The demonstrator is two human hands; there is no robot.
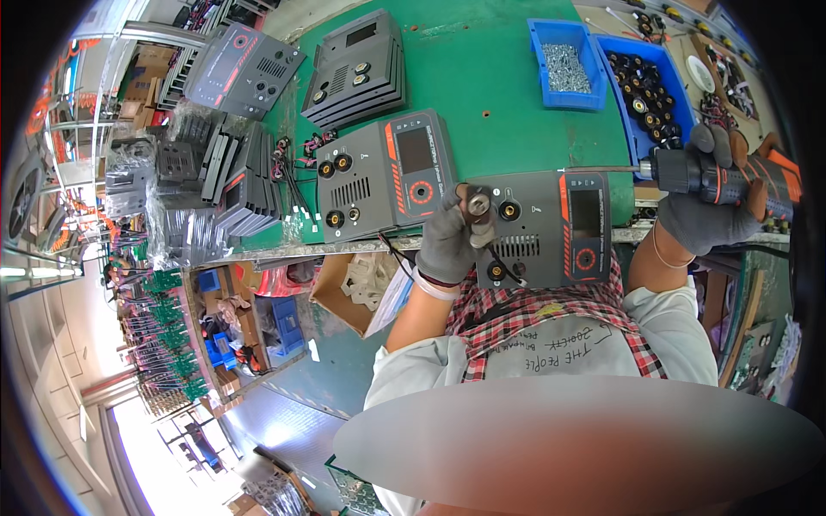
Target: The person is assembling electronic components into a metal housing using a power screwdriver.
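My gloved left hand (447, 245) pinches a round connector (478, 205) over a grey control panel (545, 219); apart, my right hand (710, 222) grips a power screwdriver (721, 181).

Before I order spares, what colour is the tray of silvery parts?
The tray is blue, clearest in head view.

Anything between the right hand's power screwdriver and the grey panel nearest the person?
Nothing visible: the right hand holds the power screwdriver with its thin bit pointing left, toward the upper edge of the grey panel; contact is unclear.
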